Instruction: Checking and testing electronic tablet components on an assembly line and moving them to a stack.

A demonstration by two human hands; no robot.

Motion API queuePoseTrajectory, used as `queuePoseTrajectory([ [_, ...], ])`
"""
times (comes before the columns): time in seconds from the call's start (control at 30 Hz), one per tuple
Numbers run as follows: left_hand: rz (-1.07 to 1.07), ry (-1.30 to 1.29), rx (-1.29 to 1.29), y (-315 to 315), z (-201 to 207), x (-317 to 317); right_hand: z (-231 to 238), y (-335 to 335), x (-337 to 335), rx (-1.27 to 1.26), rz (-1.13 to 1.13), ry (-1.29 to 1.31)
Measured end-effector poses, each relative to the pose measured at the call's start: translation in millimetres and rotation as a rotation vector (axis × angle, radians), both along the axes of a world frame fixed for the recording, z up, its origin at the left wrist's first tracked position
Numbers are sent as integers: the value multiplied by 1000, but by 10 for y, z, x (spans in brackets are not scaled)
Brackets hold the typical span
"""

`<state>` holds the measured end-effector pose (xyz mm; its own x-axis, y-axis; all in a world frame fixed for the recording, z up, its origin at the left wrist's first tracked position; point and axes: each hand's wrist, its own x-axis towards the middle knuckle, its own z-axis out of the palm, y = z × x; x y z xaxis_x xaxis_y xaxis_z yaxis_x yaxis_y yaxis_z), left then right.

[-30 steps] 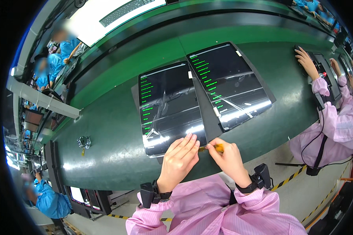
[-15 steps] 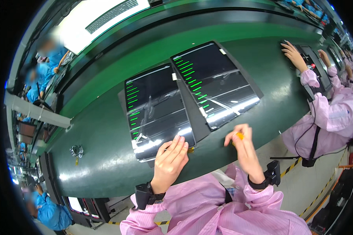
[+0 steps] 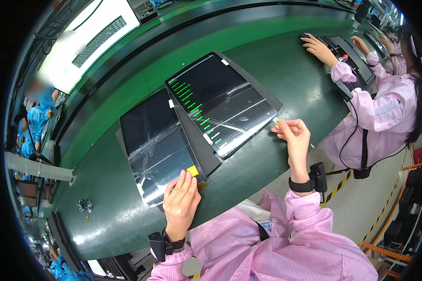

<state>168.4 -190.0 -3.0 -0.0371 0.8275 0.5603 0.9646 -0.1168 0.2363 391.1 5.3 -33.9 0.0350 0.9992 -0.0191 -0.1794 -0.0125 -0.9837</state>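
Observation:
Two dark tablets with glossy, film-like surfaces lie side by side on dark mats. The left tablet [image 3: 162, 136] has a dark screen, with a yellow patch [image 3: 192, 171] near its lower right corner. My left hand [image 3: 180, 201] rests on its near edge, fingers stretched just below that patch. A small amber tab [image 3: 202, 186] sticks out beside these fingers. The right tablet [image 3: 225, 103] shows a column of green bars. At its near right corner, thumb and fingers of my right hand [image 3: 293, 136] pinch a small yellow tab [image 3: 277, 122]. How the tab is attached is unclear.
Both tablets' mats lie on a curved green table [image 3: 112, 225]. On the left stands a small shiny metallic object [image 3: 84, 206]. A bright monitor [image 3: 94, 42] is at the far left. To the right, a co-worker's hand [image 3: 320, 49] is beside a black fixture [image 3: 347, 56].
My right hand has moved to the right tablet's near corner with the yellow tab. The left tablet's green bars are gone, and a yellow patch shows above my left fingers. The view has shifted.

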Motion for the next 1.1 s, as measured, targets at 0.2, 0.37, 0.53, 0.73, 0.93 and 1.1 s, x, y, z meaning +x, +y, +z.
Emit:
queuePoseTrajectory([
  [0.2,3,-1,-13,2,12,2,2,-14,-116,51,-39,-30],
  [0.37,5,-7,-3,3,-5,-14,-25,-45,-132,65,-82,-31],
  [0.53,1,-13,-6,-3,2,-8,-24,-41,-160,72,-94,-36],
  [0.73,11,-7,-5,-5,-1,0,10,0,-219,49,-93,-104],
  [0.93,31,-2,-86,-3,140,38,54,132,-125,24,46,-92],
  [1.1,16,-149,-58,209,450,334,-80,363,95,34,160,-214],
])
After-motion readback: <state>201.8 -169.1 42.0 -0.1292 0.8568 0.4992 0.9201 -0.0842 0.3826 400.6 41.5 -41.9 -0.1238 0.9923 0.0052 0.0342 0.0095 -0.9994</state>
